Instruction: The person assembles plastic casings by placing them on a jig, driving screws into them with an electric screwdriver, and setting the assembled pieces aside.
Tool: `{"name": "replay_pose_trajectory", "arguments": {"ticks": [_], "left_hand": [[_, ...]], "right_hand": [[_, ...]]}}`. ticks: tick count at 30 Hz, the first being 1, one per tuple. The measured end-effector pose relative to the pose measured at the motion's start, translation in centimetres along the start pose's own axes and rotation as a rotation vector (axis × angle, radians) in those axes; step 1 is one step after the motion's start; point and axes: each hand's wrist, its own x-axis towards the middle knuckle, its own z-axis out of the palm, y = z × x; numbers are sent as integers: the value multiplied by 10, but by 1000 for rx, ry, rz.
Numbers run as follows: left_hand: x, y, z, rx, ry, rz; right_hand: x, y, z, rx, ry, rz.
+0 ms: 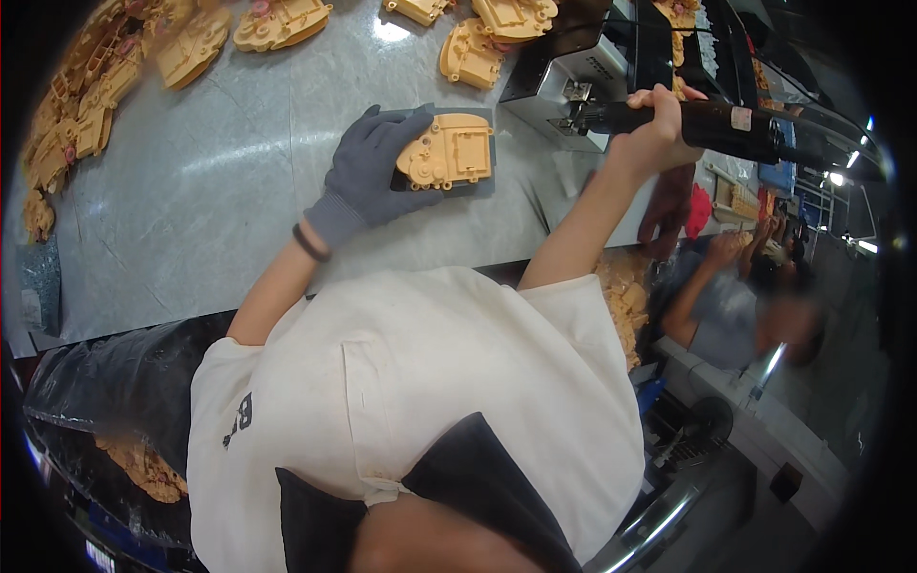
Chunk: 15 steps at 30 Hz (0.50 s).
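My left hand (368, 172), in a grey knit glove, curls round the left side of an orange-yellow plastic housing (457, 153). That housing lies face up on a dark grey block (473, 191) on the table, showing a squarish recess and round bosses. Off to the right, my bare right hand (659, 129) is wrapped round a black electric screwdriver (726, 132). Its tip points left, at the front of a metal box (573, 91) that looks like a screw feeder. Whether a screw sits on the tip is too small to tell.
Several similar housings (282, 24) lie along the far and left edges of the grey table (210, 210). A black plastic bag (115, 382) hangs by the near left edge. On the right, another person (726, 306) works near more orange-yellow parts (626, 301).
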Motion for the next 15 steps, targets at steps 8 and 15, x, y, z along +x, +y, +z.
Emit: {"name": "replay_pose_trajectory", "arguments": {"ticks": [8, 15], "left_hand": [[-2, 0, -1, -15, -2, -3], [-2, 1, -4, -5, -4, 26]], "right_hand": [[-3, -9, -7, 27, -41, 87], [-68, -58, -20, 229, -153, 217]]}}
